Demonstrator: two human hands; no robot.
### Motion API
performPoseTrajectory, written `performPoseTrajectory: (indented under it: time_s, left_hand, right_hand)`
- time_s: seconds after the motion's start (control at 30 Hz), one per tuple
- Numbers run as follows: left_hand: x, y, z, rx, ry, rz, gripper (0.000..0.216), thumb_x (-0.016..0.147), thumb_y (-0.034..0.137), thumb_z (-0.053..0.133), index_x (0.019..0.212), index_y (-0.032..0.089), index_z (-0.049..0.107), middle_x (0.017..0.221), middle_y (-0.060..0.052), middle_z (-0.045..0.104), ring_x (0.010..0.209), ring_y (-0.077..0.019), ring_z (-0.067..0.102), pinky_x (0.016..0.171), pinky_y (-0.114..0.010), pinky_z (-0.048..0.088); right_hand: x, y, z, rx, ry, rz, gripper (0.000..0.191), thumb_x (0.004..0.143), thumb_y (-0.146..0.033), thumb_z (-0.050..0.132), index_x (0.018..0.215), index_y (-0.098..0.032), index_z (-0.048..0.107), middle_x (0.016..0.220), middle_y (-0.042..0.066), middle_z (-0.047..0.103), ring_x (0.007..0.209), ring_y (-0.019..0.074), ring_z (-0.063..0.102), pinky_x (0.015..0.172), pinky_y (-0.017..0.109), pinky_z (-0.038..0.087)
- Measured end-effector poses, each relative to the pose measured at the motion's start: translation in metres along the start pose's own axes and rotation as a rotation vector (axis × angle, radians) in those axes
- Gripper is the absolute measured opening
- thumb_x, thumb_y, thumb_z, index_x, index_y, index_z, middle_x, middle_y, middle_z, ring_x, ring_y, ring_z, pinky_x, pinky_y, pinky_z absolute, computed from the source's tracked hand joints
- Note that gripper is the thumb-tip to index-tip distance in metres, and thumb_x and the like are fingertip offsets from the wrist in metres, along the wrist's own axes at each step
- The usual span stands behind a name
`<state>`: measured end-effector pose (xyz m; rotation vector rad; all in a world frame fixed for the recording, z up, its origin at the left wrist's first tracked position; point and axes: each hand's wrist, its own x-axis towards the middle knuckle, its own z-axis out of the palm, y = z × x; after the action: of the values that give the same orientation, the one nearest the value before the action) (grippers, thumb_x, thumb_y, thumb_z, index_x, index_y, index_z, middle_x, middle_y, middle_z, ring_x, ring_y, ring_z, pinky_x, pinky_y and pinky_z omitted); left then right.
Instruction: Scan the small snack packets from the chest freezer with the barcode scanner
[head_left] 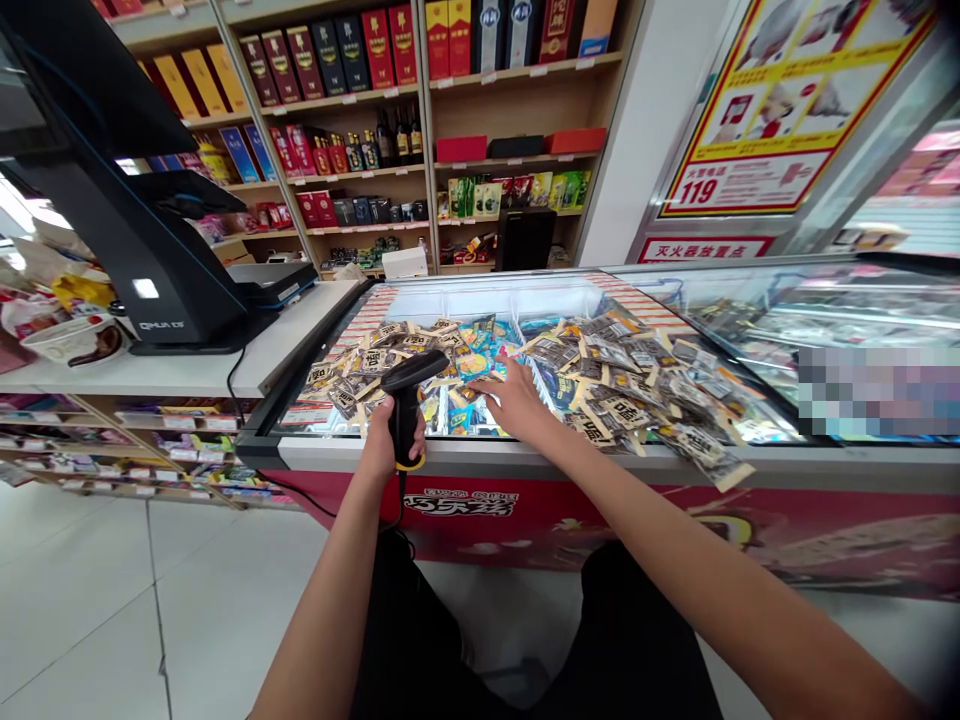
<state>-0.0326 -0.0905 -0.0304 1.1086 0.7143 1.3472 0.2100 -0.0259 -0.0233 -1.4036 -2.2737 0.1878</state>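
My left hand (386,440) is closed round the handle of a black barcode scanner (409,395), held upright over the front edge of a chest freezer (525,460). The scanner's head points right, over a heap of snack packets (600,380) lying on the freezer's glass lid. My right hand (514,400) rests flat on the blue and yellow packets (472,365) in the middle of the heap, fingers stretched out to the left. A cable hangs down from the scanner's handle.
A black till terminal (150,240) stands on the white counter (247,365) at the left. Shelves of boxed goods and bottles (360,110) line the back wall. A yellow poster (780,100) hangs at the right above the freezer. A pale tiled floor (112,600) lies below.
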Motion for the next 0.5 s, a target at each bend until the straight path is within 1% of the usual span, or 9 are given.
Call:
performPoseTrajectory:
  time_s: [0.07,0.13,0.2,0.23,0.33,0.4,0.47,0.5]
  left_hand:
    - [-0.001,0.0,0.0,0.012,0.006,-0.002,0.059,0.086,0.077,0.057,0.091,0.018,0.057,0.054,0.006,0.054,0.031,-0.0085,0.039,0.041,-0.027,0.041]
    - [-0.001,0.0,0.001,0.015,0.018,-0.007,0.06,0.086,0.078,0.057,0.091,0.018,0.057,0.054,0.006,0.054,0.032,-0.0088,0.04,0.041,-0.027,0.041]
    - [-0.001,0.0,0.001,0.013,0.024,-0.015,0.06,0.086,0.077,0.058,0.091,0.018,0.058,0.054,0.005,0.054,0.032,-0.0086,0.039,0.041,-0.027,0.04]
    - [-0.001,0.0,0.001,0.014,0.02,-0.02,0.059,0.086,0.077,0.058,0.09,0.018,0.058,0.054,0.005,0.054,0.032,-0.0085,0.039,0.04,-0.027,0.04]
    - [0.0,0.001,0.001,0.024,0.003,-0.024,0.058,0.086,0.076,0.057,0.085,0.018,0.057,0.053,0.005,0.053,0.031,-0.008,0.038,0.04,-0.027,0.039]
    - [0.001,0.0,0.0,0.025,-0.007,-0.023,0.058,0.086,0.076,0.057,0.082,0.018,0.056,0.053,0.004,0.053,0.031,-0.0079,0.039,0.04,-0.027,0.04]
    - [0.001,0.0,-0.001,0.023,-0.016,-0.028,0.059,0.086,0.077,0.058,0.083,0.018,0.056,0.054,0.004,0.054,0.031,-0.0078,0.039,0.041,-0.027,0.041]
    - [0.001,-0.001,-0.001,0.022,-0.019,-0.029,0.059,0.086,0.077,0.058,0.084,0.018,0.056,0.054,0.004,0.054,0.031,-0.0078,0.039,0.042,-0.027,0.043]
  right_hand:
    - [0.0,-0.001,0.0,-0.019,-0.083,-0.041,0.046,0.103,-0.025,0.055,0.144,-0.035,0.073,0.162,0.015,0.043,0.157,0.0477,0.03,0.121,0.067,0.036]
    - [0.002,-0.003,0.002,-0.015,-0.171,-0.073,0.051,0.105,-0.031,0.056,0.154,-0.04,0.063,0.155,0.016,0.048,0.151,0.0445,0.04,0.12,0.064,0.038]
    - [0.004,-0.006,0.006,-0.017,-0.219,-0.1,0.054,0.106,-0.037,0.055,0.16,-0.043,0.055,0.148,0.016,0.052,0.145,0.0413,0.048,0.119,0.061,0.039]
    - [0.005,-0.007,0.008,-0.019,-0.223,-0.116,0.055,0.107,-0.04,0.054,0.161,-0.043,0.053,0.148,0.016,0.052,0.145,0.0406,0.049,0.119,0.06,0.039]
    - [0.006,-0.008,0.01,0.006,-0.198,-0.182,0.063,0.107,-0.046,0.051,0.168,-0.035,0.042,0.158,0.017,0.05,0.149,0.0389,0.045,0.12,0.058,0.039]
    - [0.008,-0.003,0.002,0.008,-0.154,-0.21,0.068,0.106,-0.046,0.05,0.171,-0.028,0.036,0.165,0.016,0.048,0.153,0.0365,0.043,0.124,0.054,0.037]
    - [0.011,0.008,-0.013,-0.081,-0.085,-0.165,0.068,0.105,-0.043,0.051,0.168,-0.021,0.04,0.165,0.018,0.049,0.154,0.0361,0.043,0.126,0.052,0.033]
    - [0.014,0.015,-0.023,-0.167,-0.05,-0.096,0.066,0.104,-0.04,0.052,0.165,-0.016,0.044,0.163,0.02,0.051,0.153,0.0377,0.043,0.127,0.052,0.032]
